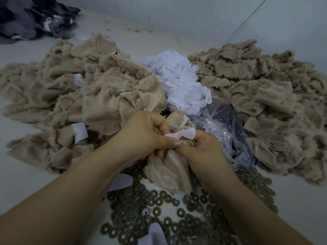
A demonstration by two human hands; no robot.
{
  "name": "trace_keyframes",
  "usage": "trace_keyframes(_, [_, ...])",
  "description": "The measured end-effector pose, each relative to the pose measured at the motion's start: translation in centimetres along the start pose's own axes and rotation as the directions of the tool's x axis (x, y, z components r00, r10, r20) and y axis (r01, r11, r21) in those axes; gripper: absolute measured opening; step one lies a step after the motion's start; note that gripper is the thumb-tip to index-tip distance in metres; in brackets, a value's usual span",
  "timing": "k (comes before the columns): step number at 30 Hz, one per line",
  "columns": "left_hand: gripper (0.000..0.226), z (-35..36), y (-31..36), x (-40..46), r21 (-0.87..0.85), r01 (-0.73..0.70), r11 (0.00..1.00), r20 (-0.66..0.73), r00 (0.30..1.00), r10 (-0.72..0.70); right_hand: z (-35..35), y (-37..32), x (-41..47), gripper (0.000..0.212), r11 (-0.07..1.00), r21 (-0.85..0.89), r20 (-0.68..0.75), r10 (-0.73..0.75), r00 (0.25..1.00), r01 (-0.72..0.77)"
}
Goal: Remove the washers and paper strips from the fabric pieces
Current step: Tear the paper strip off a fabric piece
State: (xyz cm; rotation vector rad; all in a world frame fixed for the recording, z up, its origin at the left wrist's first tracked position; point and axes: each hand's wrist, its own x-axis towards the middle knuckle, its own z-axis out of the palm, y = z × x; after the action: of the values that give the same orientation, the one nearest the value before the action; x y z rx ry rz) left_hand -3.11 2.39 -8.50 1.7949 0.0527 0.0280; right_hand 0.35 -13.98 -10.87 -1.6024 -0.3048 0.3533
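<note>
Both hands meet in the middle over a bunched piece of beige fabric [172, 171]. The left hand [141, 133] has its fingers curled into the cloth, thumb pressed along the top. The right hand [206, 147] grips the same piece from the right, and a white paper strip [183, 134] is pinched between the two thumbs. Near the person, dark washers [159, 216] lie scattered across the pale table [23, 183]. A heap of fabric pieces [85, 96] sits to the left, another pile [261, 96] to the right, with a mound of white paper scraps [178, 80] and a clear plastic bag [224, 128] between them. Dark cloth [33, 18] lies far left.
</note>
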Motion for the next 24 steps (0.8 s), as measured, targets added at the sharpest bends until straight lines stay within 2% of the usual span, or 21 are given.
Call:
trace_keyframes(8, [0.022,-0.42,-0.21,0.16,-0.033,0.099,0.995,0.033,0.995,-0.097,-0.01,0.76,0.27,0.012,1.000,-0.014,-0.048,-0.005,0.999,0.004])
trace_keyframes(12, [0.022,-0.53,-0.21,0.17,-0.033,0.127,0.991,0.030,0.992,-0.126,-0.05,0.38,0.13,0.012,0.999,-0.005,-0.015,-0.040,0.999,0.040])
trace_keyframes(15, [0.022,-0.56,-0.17,0.22,-0.062,0.138,0.988,0.040,0.990,-0.136,-0.15,0.23,0.13,0.010,0.994,-0.057,0.007,-0.090,0.996,0.090])
trace_keyframes(20, [0.022,-0.59,-0.20,0.28,-0.036,0.149,0.988,0.089,0.985,-0.145,-0.03,0.32,0.07,0.014,0.985,-0.124,-0.051,-0.123,0.991,0.116])
trace_keyframes(24, [0.022,-0.54,-0.43,0.46,-0.084,0.187,0.979,0.097,0.979,-0.178,0.06,0.49,0.14,0.010,0.963,-0.209,-0.078,-0.188,0.979,0.169])
